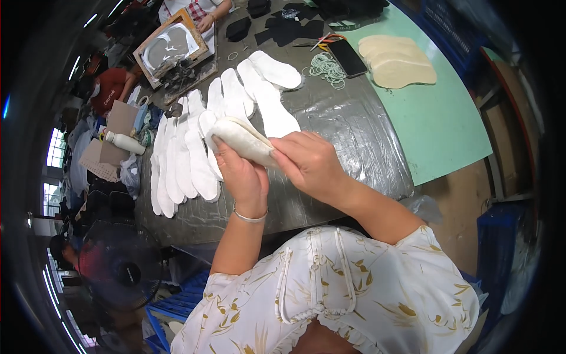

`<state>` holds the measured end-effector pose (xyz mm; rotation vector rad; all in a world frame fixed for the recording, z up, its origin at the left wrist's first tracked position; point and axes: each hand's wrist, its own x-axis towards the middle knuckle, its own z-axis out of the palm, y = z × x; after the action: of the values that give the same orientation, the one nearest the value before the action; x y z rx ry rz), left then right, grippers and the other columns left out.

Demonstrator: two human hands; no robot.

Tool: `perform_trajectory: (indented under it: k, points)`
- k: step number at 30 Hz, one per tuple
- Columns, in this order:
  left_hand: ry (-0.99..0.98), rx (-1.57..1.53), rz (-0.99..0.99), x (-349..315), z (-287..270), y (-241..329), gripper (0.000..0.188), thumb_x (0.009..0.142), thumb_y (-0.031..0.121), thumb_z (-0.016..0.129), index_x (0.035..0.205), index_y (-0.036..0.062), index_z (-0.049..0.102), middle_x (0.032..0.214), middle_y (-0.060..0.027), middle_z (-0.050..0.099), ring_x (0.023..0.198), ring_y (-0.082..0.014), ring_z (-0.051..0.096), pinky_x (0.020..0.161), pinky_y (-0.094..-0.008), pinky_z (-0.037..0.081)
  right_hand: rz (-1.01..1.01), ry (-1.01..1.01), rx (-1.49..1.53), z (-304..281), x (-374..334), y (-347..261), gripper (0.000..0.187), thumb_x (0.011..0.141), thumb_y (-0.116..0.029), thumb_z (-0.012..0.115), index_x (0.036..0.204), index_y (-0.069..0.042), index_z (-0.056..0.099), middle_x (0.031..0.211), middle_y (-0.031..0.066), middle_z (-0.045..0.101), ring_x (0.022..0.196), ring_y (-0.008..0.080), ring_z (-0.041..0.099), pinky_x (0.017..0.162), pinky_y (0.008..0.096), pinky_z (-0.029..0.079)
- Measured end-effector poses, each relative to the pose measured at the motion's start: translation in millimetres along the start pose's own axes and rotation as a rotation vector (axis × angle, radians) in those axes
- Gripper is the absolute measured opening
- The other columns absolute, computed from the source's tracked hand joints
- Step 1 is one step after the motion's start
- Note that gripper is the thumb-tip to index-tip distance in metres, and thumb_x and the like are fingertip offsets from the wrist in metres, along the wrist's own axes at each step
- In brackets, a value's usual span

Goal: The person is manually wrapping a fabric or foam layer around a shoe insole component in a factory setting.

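Between my hands, above the table, is a cream-white insole (244, 140), seen partly edge-on with a slit or gap between layers along its upper side. My left hand (239, 177) grips one end, thumb on the near face. At the other end, my right hand (309, 162) pinches the edge with fingers and thumb. Just beyond and to the left, several white insoles (191, 150) lie in overlapping rows. One white insole (280, 121) lies flat past my right hand, and another (274, 69) is farther back. Fingers hide both ends of the held insole.
A cream stack of insoles (401, 62) rests on a green board (436, 124) at right. Nearby are a phone (348, 58), rubber bands (324, 71) and scissors (326, 40). Across the table, another person's hand (206, 23) touches a wooden frame (197, 38). A fan (127, 271) stands at left.
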<state>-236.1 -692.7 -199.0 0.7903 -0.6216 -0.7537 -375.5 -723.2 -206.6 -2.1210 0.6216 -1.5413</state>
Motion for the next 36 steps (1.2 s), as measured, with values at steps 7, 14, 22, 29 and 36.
perform_trajectory:
  k: [7,14,22,29,36]
  points:
    - [0.058,0.011,-0.082,5,-5,0,0.04,0.108,0.042,0.035,0.123,0.0085,0.051,0.113,-0.0046,0.057,0.104,-0.0155,0.058,0.093,-0.0328,0.049,0.469,-0.066,0.485,-21,1,-5,0.024,0.094,-0.006,0.057,0.113,0.003,0.068,0.099,0.0172,0.072,0.085,0.0246,0.071,0.076,0.0308,0.055]
    - [0.122,-0.088,-0.157,17,-12,-7,0.043,0.109,0.04,0.035,0.132,0.0072,0.048,0.125,-0.005,0.054,0.116,-0.0169,0.054,0.101,-0.0352,0.045,0.369,-0.097,0.337,-19,-7,-6,0.022,0.088,-0.003,0.067,0.109,0.002,0.07,0.096,0.013,0.071,0.083,0.0189,0.068,0.072,0.0297,0.054]
    - [0.189,-0.044,-0.124,8,-1,-10,0.046,0.108,0.045,0.034,0.132,0.007,0.046,0.126,-0.006,0.054,0.117,-0.018,0.054,0.101,-0.0343,0.047,0.005,0.006,-0.049,-1,-10,1,0.011,0.08,-0.006,0.071,0.091,-0.002,0.069,0.078,0.0098,0.066,0.066,0.029,0.062,0.061,0.0383,0.051]
    - [0.209,0.049,-0.031,-3,3,-10,0.045,0.107,0.046,0.036,0.125,0.0059,0.047,0.116,-0.0075,0.057,0.107,-0.0176,0.059,0.093,-0.0325,0.05,0.115,0.014,0.037,1,5,-5,0.016,0.084,-0.012,0.071,0.097,-0.003,0.07,0.085,0.0105,0.069,0.073,0.0281,0.067,0.063,0.0362,0.053]
    - [0.15,0.024,0.039,-9,9,-13,0.037,0.108,0.041,0.038,0.122,0.0077,0.048,0.113,-0.0052,0.058,0.104,-0.0145,0.059,0.09,-0.0293,0.051,-0.029,0.044,-0.095,12,9,-4,0.013,0.081,-0.011,0.071,0.092,-0.004,0.07,0.081,0.0087,0.069,0.071,0.0272,0.066,0.067,0.0371,0.052]
